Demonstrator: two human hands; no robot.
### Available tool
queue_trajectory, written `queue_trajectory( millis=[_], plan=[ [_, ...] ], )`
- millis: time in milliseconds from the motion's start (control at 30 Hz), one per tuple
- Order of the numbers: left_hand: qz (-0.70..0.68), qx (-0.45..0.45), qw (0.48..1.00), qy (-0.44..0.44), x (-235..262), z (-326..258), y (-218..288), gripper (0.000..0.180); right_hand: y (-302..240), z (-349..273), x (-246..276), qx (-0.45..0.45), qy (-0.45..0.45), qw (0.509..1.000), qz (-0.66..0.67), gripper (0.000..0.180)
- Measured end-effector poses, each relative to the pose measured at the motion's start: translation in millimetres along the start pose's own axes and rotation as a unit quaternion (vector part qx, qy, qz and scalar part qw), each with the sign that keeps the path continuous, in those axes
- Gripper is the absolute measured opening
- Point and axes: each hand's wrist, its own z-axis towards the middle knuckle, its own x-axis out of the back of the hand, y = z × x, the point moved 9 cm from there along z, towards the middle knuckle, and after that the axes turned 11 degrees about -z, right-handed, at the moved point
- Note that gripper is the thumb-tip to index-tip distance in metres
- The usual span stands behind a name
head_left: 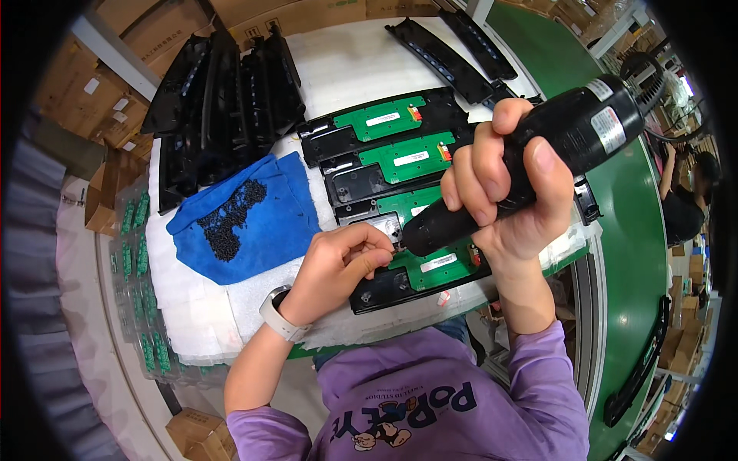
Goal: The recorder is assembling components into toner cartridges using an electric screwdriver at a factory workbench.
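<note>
The black power screwdriver (569, 127) is to the right of the blue cloth (288, 192), in the right hand (515, 184), whose fingers and thumb are wrapped around its body. Its long axis slants: the corded rear end is farthest from the cloth and farther from the person, while the tapered nose points back toward the cloth's side and nearer the person, ending just beside the left fingertips.

The left hand (346, 257) is just off the cloth's near right corner, thumb and forefinger pressed together in a pinch; I cannot tell what, if anything, is between them. Below the nose, right of the cloth, the nearest black panel (384, 288) lies under both hands, its long axis running sideways away from the cloth, the far end slightly raised in view. A green circuit board (423, 278) sits on it. Small dark pieces (227, 230) lie heaped on the cloth, and black housings (223, 107) are stacked beyond it.
</note>
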Motion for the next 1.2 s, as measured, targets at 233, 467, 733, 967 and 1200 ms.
queue_trajectory(
  millis=[233, 467, 733, 967, 1200],
  plan=[
    [-0.099, 0.041, 0.994, 0.008, 3, -1, -9, 0.004, 11, -3, 24, -0.037, 0.157, 0.984, 0.074, 0.022],
    [-0.111, 0.042, 0.992, 0.045, 8, -1, -14, 0.006, 8, -9, 17, -0.029, 0.157, 0.987, -0.022, 0.024],
    [-0.065, -0.026, 0.990, 0.124, 25, -3, -2, 0.010, 12, -6, 14, -0.072, 0.046, 0.994, 0.063, 0.021],
    [-0.136, -0.019, 0.980, 0.141, 31, -5, -9, 0.011, 16, -21, 7, -0.129, -0.025, 0.989, -0.068, 0.027],
    [-0.186, -0.015, 0.978, 0.089, 16, -2, -4, 0.011, 21, -25, 4, -0.127, -0.021, 0.987, -0.093, 0.029]
  ],
)
